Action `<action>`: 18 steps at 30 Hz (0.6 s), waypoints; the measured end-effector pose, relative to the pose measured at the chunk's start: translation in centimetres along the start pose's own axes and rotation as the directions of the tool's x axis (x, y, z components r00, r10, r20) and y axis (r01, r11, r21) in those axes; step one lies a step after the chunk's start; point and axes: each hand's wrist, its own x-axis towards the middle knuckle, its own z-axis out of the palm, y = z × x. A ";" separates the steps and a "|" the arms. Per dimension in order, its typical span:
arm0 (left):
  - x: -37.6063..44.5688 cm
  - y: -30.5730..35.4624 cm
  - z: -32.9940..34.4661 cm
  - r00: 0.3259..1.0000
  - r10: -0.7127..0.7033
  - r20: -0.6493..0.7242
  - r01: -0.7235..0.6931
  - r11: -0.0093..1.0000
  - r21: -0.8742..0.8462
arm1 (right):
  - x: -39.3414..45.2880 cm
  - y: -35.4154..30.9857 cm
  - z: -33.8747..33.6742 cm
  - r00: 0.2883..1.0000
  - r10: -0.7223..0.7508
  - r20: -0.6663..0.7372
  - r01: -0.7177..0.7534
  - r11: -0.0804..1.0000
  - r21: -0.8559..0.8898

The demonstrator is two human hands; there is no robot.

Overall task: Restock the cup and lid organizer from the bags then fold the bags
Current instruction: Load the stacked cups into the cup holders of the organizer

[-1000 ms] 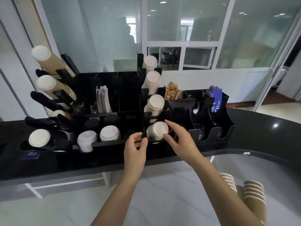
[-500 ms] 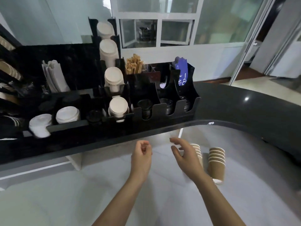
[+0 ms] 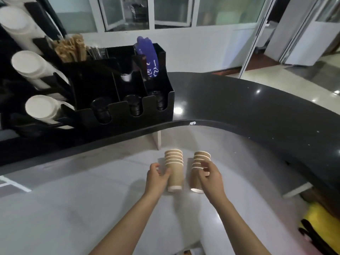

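I have my left hand curled round the left cup stack and my right hand pinching the right cup stack, both standing on the pale surface below and right of the organizer. Squeezing hard could crush the ribbed walls; lifting by upper cups may leave lower ones behind.

A café service corner: a black organizer of cups, lids and stirrers sits on a curved dark bench, glass partitions behind.
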 end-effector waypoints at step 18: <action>3.0 -3.3 6.9 0.983 -0.175 0.056 0.173 0.985 0.025 | 1.8 5.7 0.2 0.924 0.288 0.252 -0.328 0.935 0.132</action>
